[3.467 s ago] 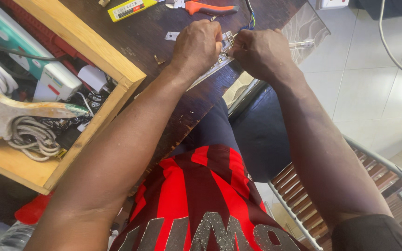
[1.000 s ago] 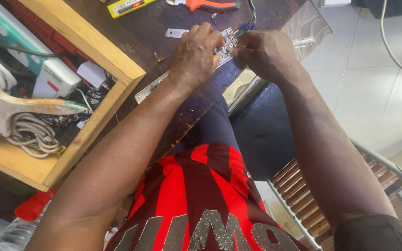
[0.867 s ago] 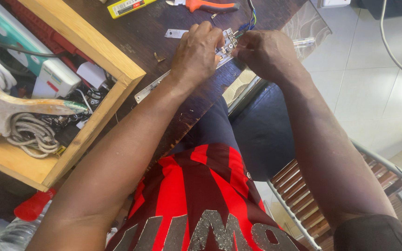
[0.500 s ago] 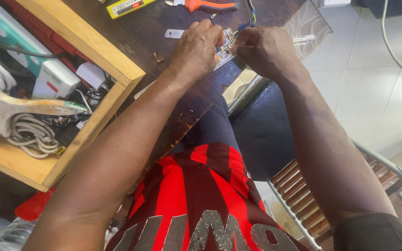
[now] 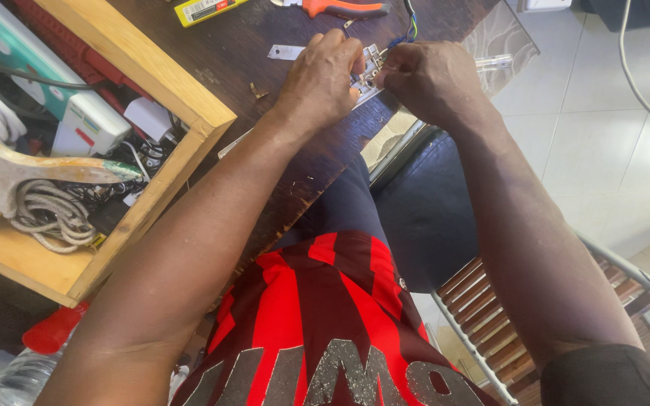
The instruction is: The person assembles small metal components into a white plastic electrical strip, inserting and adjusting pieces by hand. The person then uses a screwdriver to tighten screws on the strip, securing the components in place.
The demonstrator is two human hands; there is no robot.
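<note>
- Head view, far middle: the left hand [image 5: 323, 79] and the right hand [image 5: 432, 79] meet over the far edge of the dark wooden table [image 5: 265, 53], knuckles nearly touching.
- Between them sits a small metal electrical fitting [image 5: 370, 68], pale and shiny, with blue and green wires [image 5: 409, 26] running from its far side. It lies just above the table, at its right edge.
- The left hand's fingers [image 5: 340, 45] are curled narrow and pinch the fitting from the left side.
- The right hand's fingers [image 5: 396, 71] are also drawn in tight, closed against the right side of the same fitting; just how the tips grip is hidden by the knuckles.
- Far of the hands, orange-handled pliers [image 5: 344, 9] lie on the table, and a yellow utility knife [image 5: 205, 9] lies further left.
- A small flat metal plate [image 5: 286, 52] rests on the table just left of the left hand.
- A clear plastic piece [image 5: 494, 62] pokes out to the right of the right hand.
- On the left stands a wooden tray [image 5: 152, 83] holding a coiled grey cable [image 5: 47, 218], a white power strip [image 5: 88, 124] and other clutter.
- Near, the person's red and black shirt [image 5: 317, 323] fills the bottom; to the right is a pale tiled floor [image 5: 603, 128].
</note>
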